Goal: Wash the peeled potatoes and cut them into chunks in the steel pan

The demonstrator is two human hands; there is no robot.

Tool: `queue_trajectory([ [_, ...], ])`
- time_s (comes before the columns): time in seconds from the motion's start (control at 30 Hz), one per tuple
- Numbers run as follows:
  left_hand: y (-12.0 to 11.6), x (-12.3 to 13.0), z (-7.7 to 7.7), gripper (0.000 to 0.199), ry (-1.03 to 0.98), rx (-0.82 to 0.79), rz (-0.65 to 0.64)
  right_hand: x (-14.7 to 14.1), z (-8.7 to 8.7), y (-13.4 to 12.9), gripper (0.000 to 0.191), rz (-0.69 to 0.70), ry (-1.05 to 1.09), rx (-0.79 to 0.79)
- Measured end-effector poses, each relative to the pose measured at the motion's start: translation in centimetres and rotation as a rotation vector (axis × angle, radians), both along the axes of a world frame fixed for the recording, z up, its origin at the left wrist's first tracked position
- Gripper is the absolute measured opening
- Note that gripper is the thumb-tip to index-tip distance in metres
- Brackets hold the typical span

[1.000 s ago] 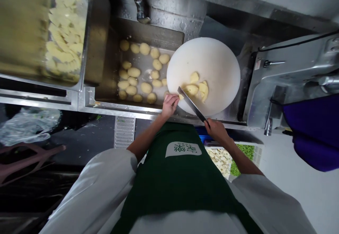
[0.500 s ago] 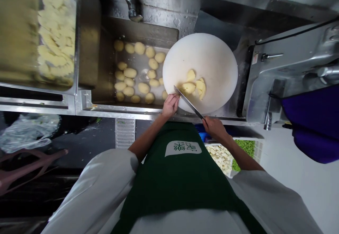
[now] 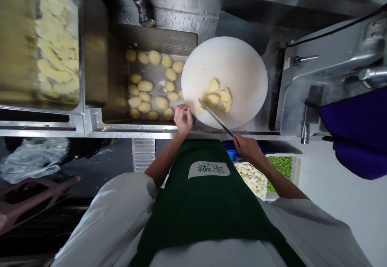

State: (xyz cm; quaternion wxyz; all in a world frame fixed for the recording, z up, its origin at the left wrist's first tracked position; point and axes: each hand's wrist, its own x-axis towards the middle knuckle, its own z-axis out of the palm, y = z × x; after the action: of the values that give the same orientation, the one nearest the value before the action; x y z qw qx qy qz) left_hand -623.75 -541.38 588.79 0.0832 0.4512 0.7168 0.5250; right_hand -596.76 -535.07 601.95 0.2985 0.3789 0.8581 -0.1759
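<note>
My right hand (image 3: 246,147) grips a kitchen knife (image 3: 215,117), its blade slanting over the near left part of a round white cutting board (image 3: 242,65). Beside the blade lie a peeled potato piece (image 3: 211,99), another cut piece (image 3: 214,84) and several potato slices (image 3: 225,100). A small bit (image 3: 201,109) sits by the knife tip. Just off the board's left edge, above the sink rim, is my left hand (image 3: 183,118) with its fingers curled in. Whatever may be between those fingers is hidden.
Several peeled potatoes (image 3: 145,86) lie in the sink (image 3: 116,69), under a faucet (image 3: 142,11). On the left stands a deep metal container (image 3: 96,49) with potato slices (image 3: 56,45). A grey metal machine (image 3: 335,53) is at right. Below the counter, a basket (image 3: 296,168) holds chopped greens.
My left hand has moved left, away from the knife and potato pieces, to the board's edge over the sink. The right hand keeps the knife in nearly the same place. The view has shifted slightly.
</note>
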Motion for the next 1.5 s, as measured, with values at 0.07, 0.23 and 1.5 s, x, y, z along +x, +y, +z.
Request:
queue_trajectory([
  [0.07, 0.2, -0.5, 0.5, 0.025, 0.015, -0.008, -0.043, 0.0, -0.2, 0.1, 0.04, 0.0, -0.002, -0.013],
  [0.23, 0.7, -1.3, 0.0, 0.025, 0.039, -0.173, -0.312, -0.1, -0.9, 0.3, 0.039, -0.016, 0.012, -0.028],
  [1.5, 0.5, 1.4, 1.1, 0.024, -0.156, -0.127, -0.122, -2.0, -2.8, -1.0, 0.042, -0.099, 0.1, -0.03],
])
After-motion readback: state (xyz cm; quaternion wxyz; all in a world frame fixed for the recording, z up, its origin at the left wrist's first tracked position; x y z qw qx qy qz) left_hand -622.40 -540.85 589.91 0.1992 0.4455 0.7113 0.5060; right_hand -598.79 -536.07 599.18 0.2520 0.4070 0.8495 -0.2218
